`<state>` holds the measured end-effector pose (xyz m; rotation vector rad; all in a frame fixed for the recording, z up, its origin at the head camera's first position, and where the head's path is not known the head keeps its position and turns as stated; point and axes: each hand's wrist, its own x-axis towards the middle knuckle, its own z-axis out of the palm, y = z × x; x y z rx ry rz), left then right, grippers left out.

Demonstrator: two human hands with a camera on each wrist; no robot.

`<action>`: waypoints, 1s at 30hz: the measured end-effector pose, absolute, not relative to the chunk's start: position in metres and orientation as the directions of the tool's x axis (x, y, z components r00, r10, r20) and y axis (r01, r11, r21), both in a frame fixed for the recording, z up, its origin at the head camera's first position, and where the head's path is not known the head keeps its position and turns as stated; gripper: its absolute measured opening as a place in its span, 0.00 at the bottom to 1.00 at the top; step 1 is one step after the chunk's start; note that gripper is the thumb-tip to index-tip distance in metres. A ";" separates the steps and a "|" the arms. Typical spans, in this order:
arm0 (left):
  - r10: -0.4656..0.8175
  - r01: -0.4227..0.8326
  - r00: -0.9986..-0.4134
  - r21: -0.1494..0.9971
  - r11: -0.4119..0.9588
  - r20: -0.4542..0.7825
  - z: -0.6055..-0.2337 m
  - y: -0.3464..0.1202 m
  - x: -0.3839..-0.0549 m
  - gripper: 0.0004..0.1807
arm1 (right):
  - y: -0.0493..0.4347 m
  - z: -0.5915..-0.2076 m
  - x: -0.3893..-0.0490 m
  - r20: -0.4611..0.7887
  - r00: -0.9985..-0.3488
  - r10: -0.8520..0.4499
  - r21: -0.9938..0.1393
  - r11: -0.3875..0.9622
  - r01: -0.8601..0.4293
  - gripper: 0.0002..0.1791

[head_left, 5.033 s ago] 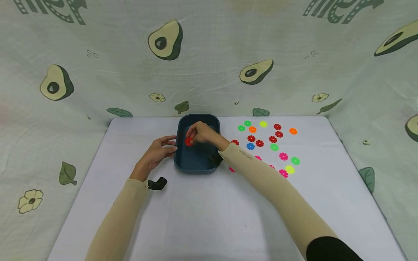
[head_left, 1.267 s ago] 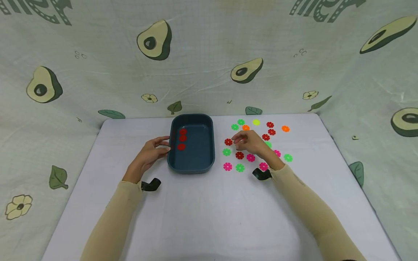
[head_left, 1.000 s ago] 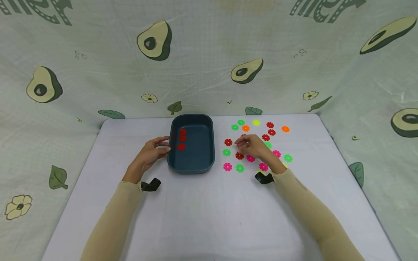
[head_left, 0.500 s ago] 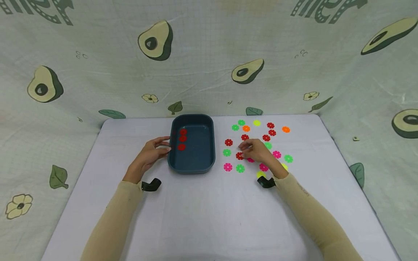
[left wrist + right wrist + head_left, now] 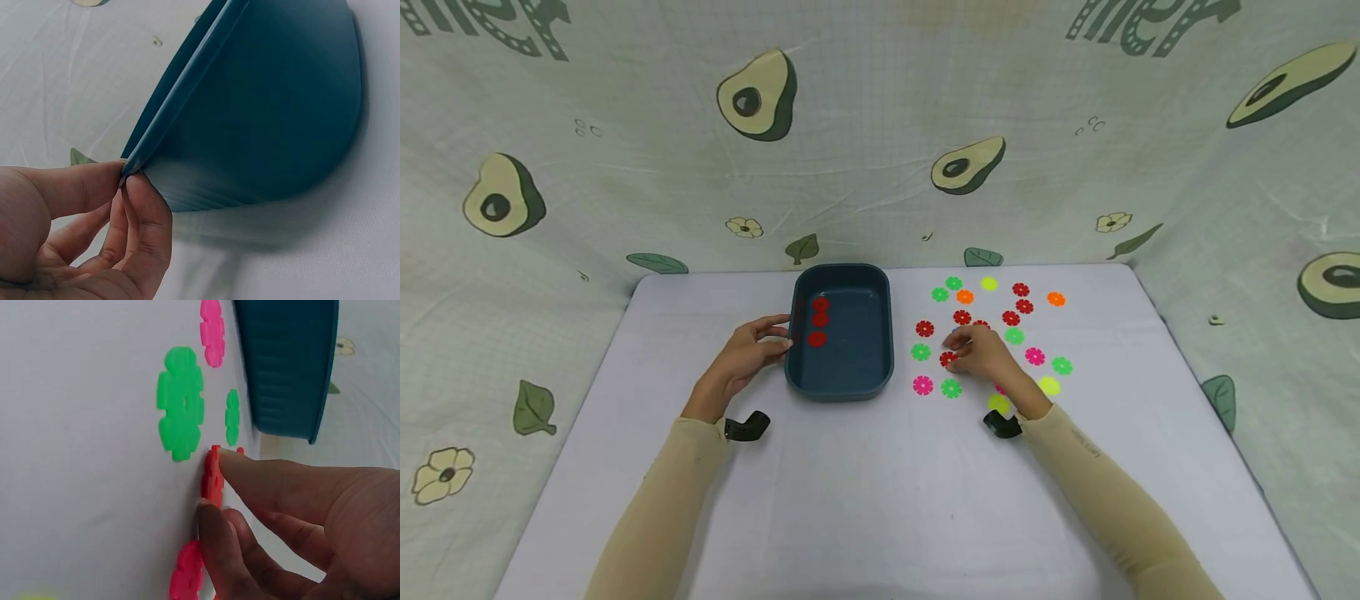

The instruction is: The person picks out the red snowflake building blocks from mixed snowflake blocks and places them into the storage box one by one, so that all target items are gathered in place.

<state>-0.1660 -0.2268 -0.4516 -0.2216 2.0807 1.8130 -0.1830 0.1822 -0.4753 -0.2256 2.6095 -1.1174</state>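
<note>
A dark blue tray [image 5: 838,375] stands toward the back of the table with three red notched discs [image 5: 817,339] lying inside, along its left. My left hand [image 5: 752,350] pinches the tray's left rim between thumb and fingertips, as the left wrist view [image 5: 131,165] shows. Right of the tray, my right hand [image 5: 985,354] is low over the scattered discs. Its thumb and index finger grip opposite edges of a flower-shaped red plastic disc [image 5: 214,478], which tilts slightly off the table. Beside that disc lie a green disc [image 5: 181,403] and a pink disc [image 5: 187,572].
Several more notched discs in red, green, pink, orange and yellow lie around the right hand, among them an orange disc [image 5: 1056,299] and a yellow disc [image 5: 998,404]. A printed cloth [image 5: 880,150] hangs behind the white table [image 5: 865,500]. Both wrists carry small black cameras [image 5: 747,427].
The right hand has left the tray, where it held a red disc, and come down over the scattered discs, lately onto a nearer red one. The left hand stays at the tray's rim.
</note>
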 end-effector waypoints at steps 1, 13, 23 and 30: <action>0.123 -0.355 -0.919 0.921 0.160 -0.376 -0.452 -0.227 -0.166 0.34 | 0.181 -0.475 -0.182 -0.205 -0.946 -0.251 -0.720 0.694 -0.028 0.17; 0.130 -0.345 -0.922 0.926 0.156 -0.365 -0.449 -0.227 -0.166 0.34 | 0.174 -0.471 -0.178 -0.191 -0.954 -0.229 -0.700 0.713 -0.031 0.14; 0.128 -0.346 -0.921 0.923 0.168 -0.369 -0.450 -0.226 -0.167 0.34 | 0.175 -0.474 -0.174 -0.141 -0.962 -0.235 -0.725 0.686 -0.061 0.13; 0.130 -0.349 -0.919 0.922 0.166 -0.371 -0.451 -0.227 -0.165 0.34 | 0.176 -0.474 -0.170 -0.104 -0.962 -0.252 -0.725 0.681 -0.100 0.11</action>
